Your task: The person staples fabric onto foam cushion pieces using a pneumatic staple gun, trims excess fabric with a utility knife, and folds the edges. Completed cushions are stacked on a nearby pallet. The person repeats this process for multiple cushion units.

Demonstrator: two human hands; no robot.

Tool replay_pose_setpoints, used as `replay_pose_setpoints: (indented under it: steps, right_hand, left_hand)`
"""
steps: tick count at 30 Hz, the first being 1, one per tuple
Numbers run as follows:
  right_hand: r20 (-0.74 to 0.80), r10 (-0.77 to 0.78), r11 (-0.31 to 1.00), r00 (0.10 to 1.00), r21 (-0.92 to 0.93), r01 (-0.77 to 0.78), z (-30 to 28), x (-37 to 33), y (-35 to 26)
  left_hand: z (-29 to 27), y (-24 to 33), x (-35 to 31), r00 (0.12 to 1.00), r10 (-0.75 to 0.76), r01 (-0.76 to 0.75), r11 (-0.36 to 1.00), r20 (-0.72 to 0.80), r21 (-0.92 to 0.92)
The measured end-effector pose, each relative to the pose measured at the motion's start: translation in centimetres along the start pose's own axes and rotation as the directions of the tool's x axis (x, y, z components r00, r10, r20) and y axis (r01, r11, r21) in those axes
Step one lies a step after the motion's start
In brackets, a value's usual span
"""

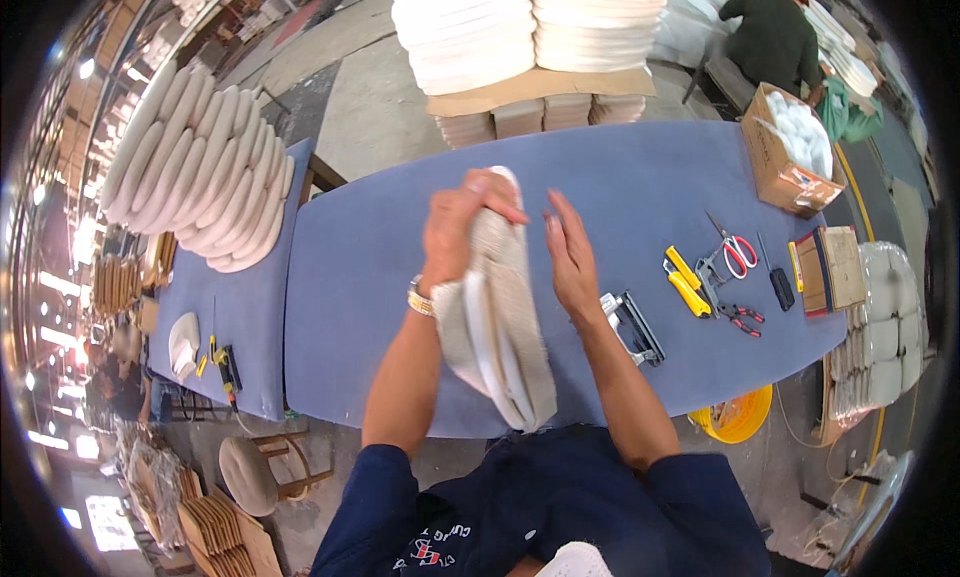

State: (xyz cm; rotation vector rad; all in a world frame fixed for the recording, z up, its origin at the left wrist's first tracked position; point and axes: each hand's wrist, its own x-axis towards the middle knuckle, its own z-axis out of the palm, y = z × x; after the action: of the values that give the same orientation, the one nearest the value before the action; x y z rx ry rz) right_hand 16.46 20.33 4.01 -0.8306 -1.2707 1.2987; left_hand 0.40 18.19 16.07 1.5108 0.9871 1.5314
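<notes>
A beige fabric-covered seat pad [535,347] stands on edge over the blue table, in front of my body. Along its side the fabric parts and a white inner layer shows. My left hand [458,227] is closed over the pad's upper end, fingers wrapped across the top. Just to the right of the pad, my right hand [572,259] is held up with fingers stretched out, apart from the pad and holding nothing. A staple gun [638,327] lies on the table beside my right forearm.
Yellow-handled tools [687,289], red-handled scissors [738,255], pliers [742,317] and a screwdriver [781,289] lie at right. A carton of white stuffing [775,177] stands at the far right corner. Stacked cushions [205,177] rise at left. A yellow tub [762,417] sits below the table.
</notes>
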Motion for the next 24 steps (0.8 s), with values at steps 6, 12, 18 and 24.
replay_pose_setpoints:
  steps: [6, 12, 18, 24]
  right_hand:
    - [0.208, -0.152, 0.902, 0.966, 0.429, 0.049, 2.4, 1.7, -6.8]
    - [0.149, -0.275, 0.934, 0.95, 0.273, 0.228, 2.4, -0.2, -7.0]
    - [0.139, -0.243, 0.933, 0.96, 0.305, 0.192, 5.2, -4.1, -7.6]
    - [0.269, -0.38, 0.924, 0.885, 0.165, 0.346, 4.3, -4.0, -7.5]
  left_hand:
    - [5.2, 3.1, -4.8, 0.982, 0.177, -0.16, 0.967, -0.069, 0.2]
    - [6.2, 6.3, -9.5, 0.972, -0.016, 0.128, 0.874, -0.235, 0.469]
    - [9.3, 9.3, -13.7, 0.921, -0.101, 0.324, 0.734, -0.376, 0.597]
    - [8.3, 9.3, -15.5, 0.977, -0.056, 0.169, 0.794, -0.207, 0.584]
